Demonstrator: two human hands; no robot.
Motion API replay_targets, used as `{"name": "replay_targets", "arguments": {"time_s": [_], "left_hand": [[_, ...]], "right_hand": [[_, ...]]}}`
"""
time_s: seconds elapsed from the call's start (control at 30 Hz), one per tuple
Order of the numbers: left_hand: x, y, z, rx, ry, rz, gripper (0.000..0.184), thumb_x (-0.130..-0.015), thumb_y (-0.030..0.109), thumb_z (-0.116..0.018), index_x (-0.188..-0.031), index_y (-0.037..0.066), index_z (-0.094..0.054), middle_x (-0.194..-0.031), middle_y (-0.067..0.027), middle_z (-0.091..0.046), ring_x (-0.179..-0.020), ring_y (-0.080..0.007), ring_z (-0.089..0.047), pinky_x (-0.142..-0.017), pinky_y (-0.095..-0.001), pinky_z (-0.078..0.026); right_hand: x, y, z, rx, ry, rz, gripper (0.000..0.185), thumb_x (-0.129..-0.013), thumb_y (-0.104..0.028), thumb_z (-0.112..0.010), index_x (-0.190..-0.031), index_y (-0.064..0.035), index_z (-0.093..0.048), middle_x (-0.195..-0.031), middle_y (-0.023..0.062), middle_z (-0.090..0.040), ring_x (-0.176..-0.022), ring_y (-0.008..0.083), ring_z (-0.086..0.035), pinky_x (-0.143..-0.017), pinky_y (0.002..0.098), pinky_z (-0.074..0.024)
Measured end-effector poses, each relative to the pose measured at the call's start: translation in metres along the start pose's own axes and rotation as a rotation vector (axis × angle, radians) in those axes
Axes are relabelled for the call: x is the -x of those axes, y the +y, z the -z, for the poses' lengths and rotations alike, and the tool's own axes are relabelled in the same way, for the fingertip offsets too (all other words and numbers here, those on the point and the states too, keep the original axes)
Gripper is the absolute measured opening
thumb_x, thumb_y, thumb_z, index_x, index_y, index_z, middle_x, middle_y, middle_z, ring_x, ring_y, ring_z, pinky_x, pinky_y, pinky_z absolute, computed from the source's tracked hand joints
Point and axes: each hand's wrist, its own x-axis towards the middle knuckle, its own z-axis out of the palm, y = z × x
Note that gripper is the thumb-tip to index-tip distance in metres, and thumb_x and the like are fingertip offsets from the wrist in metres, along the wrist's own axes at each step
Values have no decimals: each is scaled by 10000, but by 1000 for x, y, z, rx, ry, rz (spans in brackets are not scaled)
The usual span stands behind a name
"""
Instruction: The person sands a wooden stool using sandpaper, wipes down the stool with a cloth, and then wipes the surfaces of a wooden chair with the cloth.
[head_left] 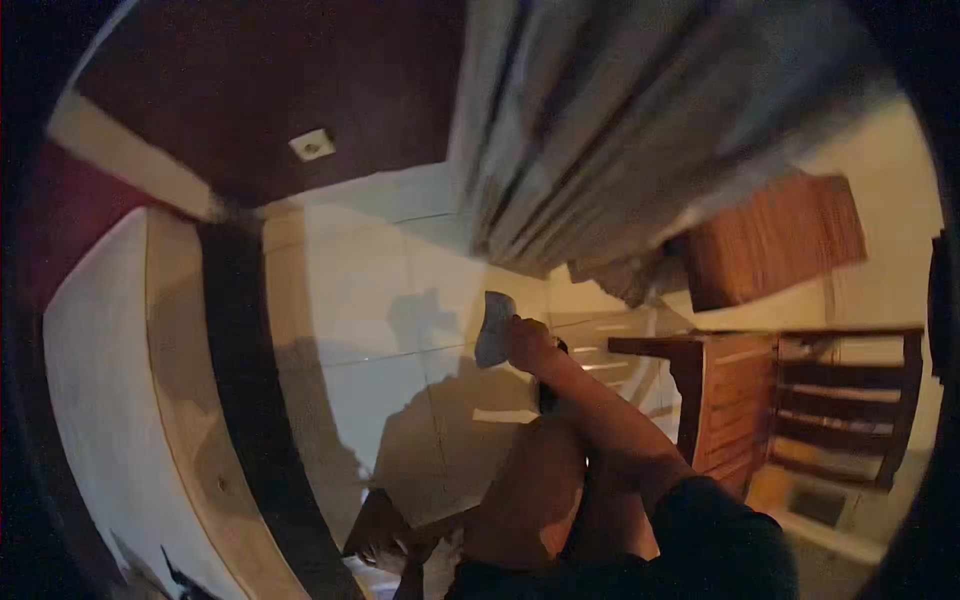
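My right hand [530, 344] reaches forward above the tiled floor, its fingers closed round a flat grey piece [494, 330] with a curved outline. Whether this piece is cloth, sponge or a tool head I cannot make out. Low in the view, close to my bent legs [530, 490], is my left hand [388, 552], dark and partly in shadow. Its fingers look curled. Beside it shows a brown, wedge-shaped thing [378, 518], and something pale lies below the fingers; what the hand holds is unclear.
A pleated grey curtain [600, 130] hangs ahead on the right. Wooden furniture with slats [740, 400] stands at my right, a reddish-brown wooden box [775, 240] behind it. A pale mattress-like block [110, 400] with a dark base lines the left. A socket [312, 145] is on the dark wall.
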Motion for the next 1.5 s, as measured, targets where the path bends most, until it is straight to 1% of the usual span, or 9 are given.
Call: {"name": "replay_targets", "arguments": {"time_s": [0.27, 0.6, 0.9, 1.0, 1.2, 1.3, 1.37, 1.43, 1.5], "left_hand": [[-15, -23, -31, 177, -110, -262, 404, -966, 316, -581, -1211, -4, -612, -1234, -194, -624, -1183, -361, -536, -1022, -511, -418], [-62, -22, -49, 324, -479, -419, 342, -963, 246, -601, -1142, -45, -619, -1155, -196, -647, -1077, -338, -575, -955, -471, -455], [-91, 3, -55, 327, -721, -434, 292, -961, 184, -619, -1080, -83, -625, -1083, -197, -667, -982, -317, -610, -895, -434, -487], [-115, 15, -49, 369, -771, -382, 277, -960, 163, -625, -1060, -95, -627, -1059, -198, -673, -951, -311, -622, -875, -422, -498], [-193, 212, -14, 1126, -458, -431, 275, -1006, 156, -614, -1139, -84, -597, -1055, -152, -665, -940, -242, -621, -884, -347, -506], [-148, 346, 64, 1227, -586, -632, 217, -998, 150, -618, -1145, -8, -593, -1081, -91, -631, -1001, -200, -586, -932, -324, -479], [-90, 409, 134, 1015, -697, -941, 214, -963, 128, -629, -1136, 6, -608, -1072, -78, -641, -1000, -197, -596, -945, -318, -474], [-66, 480, 41, 1199, -931, -1106, 244, -947, 172, -666, -1129, 13, -629, -1060, -93, -668, -989, -199, -632, -908, -328, -495], [-22, 536, 21, 1172, -1023, -1243, 292, -952, 230, -693, -1167, 43, -633, -1054, -90, -670, -968, -202, -646, -860, -344, -515]], "right_hand": [[213, 89, -19, -566, 482, -315, 308, -934, -342, -640, -1008, -55, -722, -945, 175, -711, -836, 304, -704, -706, 445, -534], [594, -91, -101, -1211, 1534, -1343, 502, -1052, -486, -452, -1124, -33, -654, -980, 75, -638, -908, 168, -565, -846, 350, -466], [657, -173, -219, -1174, 1911, -1524, 544, -1075, -478, -397, -1163, 7, -625, -957, 65, -624, -898, 174, -545, -800, 349, -456], [658, -180, -206, -1342, 1913, -1566, 544, -1086, -438, -404, -1243, 43, -604, -1162, 101, -636, -1066, 204, -560, -942, 361, -447], [650, -126, -233, -829, 1988, -1615, 505, -1092, -392, -389, -1213, 53, -596, -1122, 119, -627, -1012, 221, -562, -900, 371, -455], [631, -110, -149, -740, 2223, -1461, 463, -1085, -321, -452, -1347, 57, -507, -1199, 129, -633, -1096, 208, -569, -984, 347, -446], [611, -99, -117, -610, 2117, -1308, 413, -1068, -250, -453, -1301, 84, -517, -1266, 236, -574, -1146, 334, -559, -1015, 394, -427], [618, -117, -50, -613, 1774, -1182, 383, -1070, -232, -450, -1251, 94, -542, -1274, 247, -560, -1113, 347, -572, -981, 391, -447], [591, -103, -60, -730, 1889, -966, 399, -1082, -286, -447, -1197, 70, -586, -1184, 165, -610, -1030, 259, -591, -913, 348, -468]]}}
